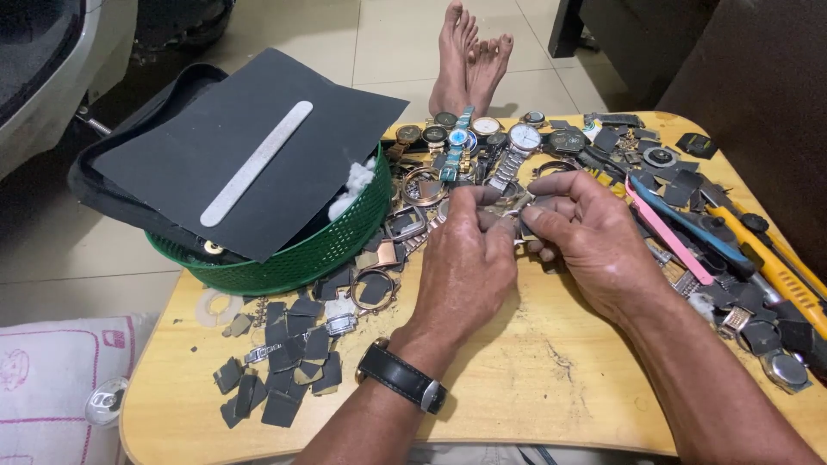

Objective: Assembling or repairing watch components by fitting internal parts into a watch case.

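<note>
Our left hand [465, 258] and right hand [586, 237] both pinch a small metal watch part [519, 217] above the wooden table [534, 370]; we judge it light, stiff, slippery, best gripped at its edges

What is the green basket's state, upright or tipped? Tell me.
Upright: the green basket sits rim-up on the table, and a dark sheet lies across its top.

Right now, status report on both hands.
Left hand and right hand together pinch a small metal watch part. Watches crowd behind; green basket left.
</note>
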